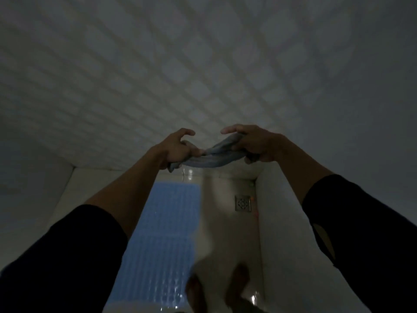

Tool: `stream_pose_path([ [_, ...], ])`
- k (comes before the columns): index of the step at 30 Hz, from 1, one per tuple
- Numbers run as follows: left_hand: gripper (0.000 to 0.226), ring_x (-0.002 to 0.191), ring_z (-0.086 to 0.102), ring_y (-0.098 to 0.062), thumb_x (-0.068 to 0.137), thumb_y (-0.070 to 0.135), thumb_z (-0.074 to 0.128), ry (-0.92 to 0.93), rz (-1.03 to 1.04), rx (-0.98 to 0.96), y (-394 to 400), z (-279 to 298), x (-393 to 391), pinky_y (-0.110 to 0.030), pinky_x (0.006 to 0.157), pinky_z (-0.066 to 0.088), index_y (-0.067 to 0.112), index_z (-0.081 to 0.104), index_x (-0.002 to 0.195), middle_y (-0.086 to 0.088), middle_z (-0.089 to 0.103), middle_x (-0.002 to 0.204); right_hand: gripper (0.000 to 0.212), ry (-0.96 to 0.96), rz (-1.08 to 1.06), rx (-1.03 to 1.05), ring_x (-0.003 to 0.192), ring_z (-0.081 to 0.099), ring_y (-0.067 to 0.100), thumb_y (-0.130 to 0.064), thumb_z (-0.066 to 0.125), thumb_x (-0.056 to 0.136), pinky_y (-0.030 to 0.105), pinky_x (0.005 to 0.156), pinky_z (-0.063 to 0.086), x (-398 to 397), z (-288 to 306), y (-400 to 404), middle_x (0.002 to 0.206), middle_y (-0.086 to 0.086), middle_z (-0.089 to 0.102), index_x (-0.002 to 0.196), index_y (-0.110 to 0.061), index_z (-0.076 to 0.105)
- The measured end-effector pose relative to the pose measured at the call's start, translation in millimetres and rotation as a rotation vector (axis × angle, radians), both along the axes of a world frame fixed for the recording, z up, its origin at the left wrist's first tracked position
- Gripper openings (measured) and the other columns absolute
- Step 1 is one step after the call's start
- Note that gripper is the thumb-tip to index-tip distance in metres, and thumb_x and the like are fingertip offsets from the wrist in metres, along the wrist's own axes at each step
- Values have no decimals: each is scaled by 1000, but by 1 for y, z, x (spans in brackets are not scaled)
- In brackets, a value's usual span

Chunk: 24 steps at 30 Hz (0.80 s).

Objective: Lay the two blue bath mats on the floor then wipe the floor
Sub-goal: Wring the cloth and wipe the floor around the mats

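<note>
Evidently the mats are down: the blue bath mats (162, 224) lie end to end on the floor (222, 224), left of the drain (242, 203). The left hand (178, 149) and right hand (252, 143) have fingers clenched around a twisted grey cloth (212, 155); wiping comes next, which calls for lowering it to the floor.

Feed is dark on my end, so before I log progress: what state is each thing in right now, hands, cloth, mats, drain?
left hand: gripping one end of the cloth
right hand: gripping the other end
cloth: twisted between the hands, held up over the floor
blue bath mats: lying flat on the floor, end to end
floor: glossy, with bright glints near the bottom
floor drain: grate in place, uncovered
</note>
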<state>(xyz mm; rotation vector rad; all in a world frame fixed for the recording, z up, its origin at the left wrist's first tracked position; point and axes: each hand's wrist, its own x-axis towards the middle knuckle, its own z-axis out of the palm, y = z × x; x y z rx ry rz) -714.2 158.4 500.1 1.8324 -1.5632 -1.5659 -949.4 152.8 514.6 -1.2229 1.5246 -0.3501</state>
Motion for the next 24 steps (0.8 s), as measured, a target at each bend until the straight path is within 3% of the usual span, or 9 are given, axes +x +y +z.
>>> stream_pose_path([
  [3,26,58,53,-15,90,2,69,-65,-22,-7,7,-48,-18,-21,40,45,17,62,110,-8,65,91,40,93,77,57,36,37,17,7,41,97,25,41,34,-20,-46,9,93,21,63,115,-12,71],
  [6,13,53,51,-22,90,6,69,-198,-53,38,13,-103,-40,-24,42,42,17,73,89,-12,66,86,35,242,178,58,39,37,18,1,43,95,26,45,35,-34,-98,17,67,14,56,109,-9,73],
  [8,8,50,54,-21,92,13,68,-292,-129,85,18,-138,-58,-23,39,43,15,74,96,-13,69,88,23,243,164,81,56,49,15,-9,55,92,25,56,42,-44,-137,25,79,8,59,106,-10,73],
  [10,19,50,55,-22,96,22,64,-363,-186,131,24,-171,-77,-22,36,42,14,72,112,-14,68,91,8,253,169,65,74,56,14,-17,65,88,24,64,45,-55,-179,35,83,1,61,82,-21,70],
  [12,26,51,54,-23,100,29,57,-405,-210,130,27,-201,-97,-20,31,40,15,68,119,-12,64,86,15,293,224,17,83,62,19,-19,67,85,27,67,48,-70,-222,41,79,0,63,71,-23,67],
  [14,31,54,55,-24,103,31,51,-430,-228,96,27,-234,-113,-22,28,39,14,66,124,-15,64,95,11,307,224,19,90,67,23,-25,67,86,32,76,54,-86,-261,45,89,3,69,91,-21,76],
  [17,34,61,59,-25,104,30,49,-475,-283,33,26,-287,-128,-23,29,41,14,63,131,-20,64,117,28,346,264,-15,97,67,26,-39,63,92,33,82,55,-100,-317,46,106,7,73,109,-20,74],
  [20,34,64,60,-21,101,32,54,-484,-282,-9,16,-346,-134,-23,29,41,18,63,131,-16,63,118,38,373,285,-109,104,65,28,-47,59,92,37,88,52,-102,-373,42,112,9,71,116,-20,72],
  [24,37,87,66,-37,94,37,62,-505,-276,-83,12,-449,-130,-30,40,52,24,64,129,-18,59,117,41,412,290,-147,111,60,33,-43,57,96,33,85,41,-96,-470,44,121,14,66,124,-14,65],
])
